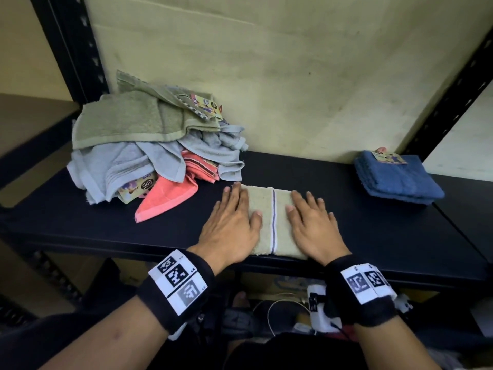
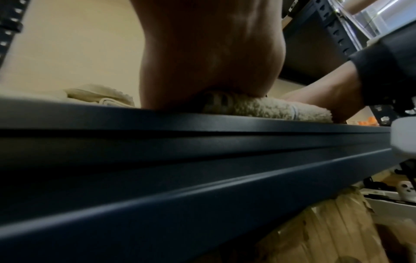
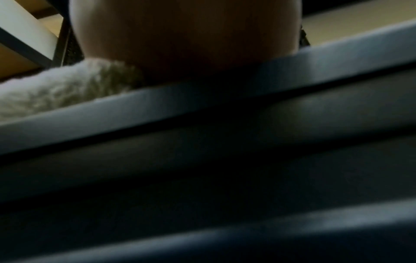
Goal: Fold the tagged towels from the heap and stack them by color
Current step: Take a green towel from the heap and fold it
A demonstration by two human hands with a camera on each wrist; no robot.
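Both my hands press a folded olive towel (image 1: 269,220) flat on the dark shelf (image 1: 373,231).
My left hand (image 1: 230,225) and right hand (image 1: 312,228) lie open-fingered; the fold looks finished, so next comes starting an olive stack, apart from the blue towels (image 1: 397,180) and the heap (image 1: 149,145).

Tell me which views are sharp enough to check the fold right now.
Head view: evenly lit and sharp, both hands flat on the beige towel. Left wrist: mostly dim shelf edge, towel pile readable. Right wrist: dark and blurred, not usable.
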